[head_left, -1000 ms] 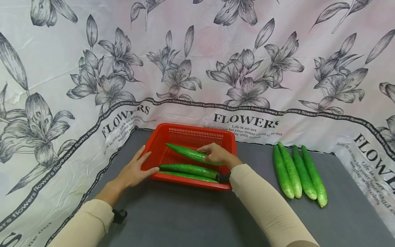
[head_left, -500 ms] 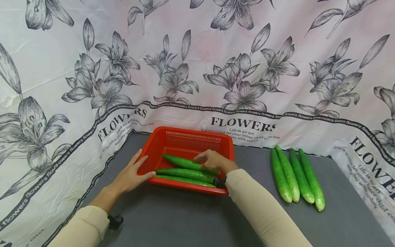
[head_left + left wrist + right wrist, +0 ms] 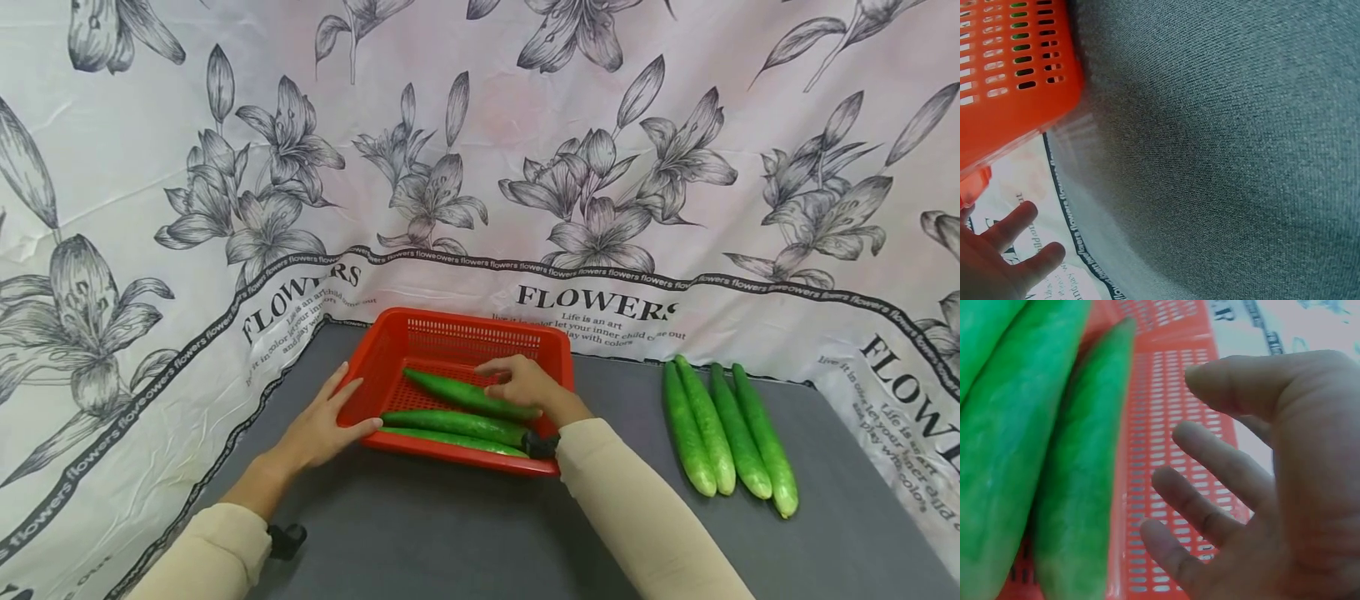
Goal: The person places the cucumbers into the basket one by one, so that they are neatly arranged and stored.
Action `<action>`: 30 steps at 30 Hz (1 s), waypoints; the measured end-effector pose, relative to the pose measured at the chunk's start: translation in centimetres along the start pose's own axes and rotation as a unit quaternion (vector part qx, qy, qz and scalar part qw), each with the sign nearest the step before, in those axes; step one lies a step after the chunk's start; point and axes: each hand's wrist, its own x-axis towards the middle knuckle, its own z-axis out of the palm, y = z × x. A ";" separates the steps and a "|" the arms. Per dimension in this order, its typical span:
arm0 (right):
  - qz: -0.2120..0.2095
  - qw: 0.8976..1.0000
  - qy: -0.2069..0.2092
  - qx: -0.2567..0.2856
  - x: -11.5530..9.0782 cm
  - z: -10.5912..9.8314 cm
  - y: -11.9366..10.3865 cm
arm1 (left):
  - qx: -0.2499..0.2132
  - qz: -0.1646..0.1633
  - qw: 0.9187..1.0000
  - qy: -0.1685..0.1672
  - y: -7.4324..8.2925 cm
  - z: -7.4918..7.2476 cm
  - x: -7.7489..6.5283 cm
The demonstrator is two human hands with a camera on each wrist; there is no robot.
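A red plastic basket (image 3: 480, 316) stands on the grey table, holding three long cucumbers. The rear cucumber (image 3: 442, 387) lies slightly slanted; the middle cucumber (image 3: 450, 425) and front cucumber (image 3: 454, 440) lie along the near wall. My right hand (image 3: 528, 386) is over the basket's right part, above the rear cucumber. In the right wrist view its fingers (image 3: 1194, 500) are loosely bent, with nothing between them and the thumb. My left hand (image 3: 313, 429) is spread at the basket's left end, thumb right at the rim; its fingers (image 3: 1013, 225) stand apart in the left wrist view.
Several more cucumbers (image 3: 727, 429) lie side by side on the table (image 3: 450, 533) to the right of the basket. A white cloth (image 3: 420, 283) with flower prints hangs behind and to the sides of the table.
My right hand has lowered the rear cucumber onto the basket floor, let it go and risen slightly off it. The left hand has stayed by the rim.
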 end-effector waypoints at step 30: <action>-0.104 0.981 0.152 -0.057 -10.6 -7.5 -5.8 | -0.007 0.001 1.000 -0.001 0.0 0.2 -0.3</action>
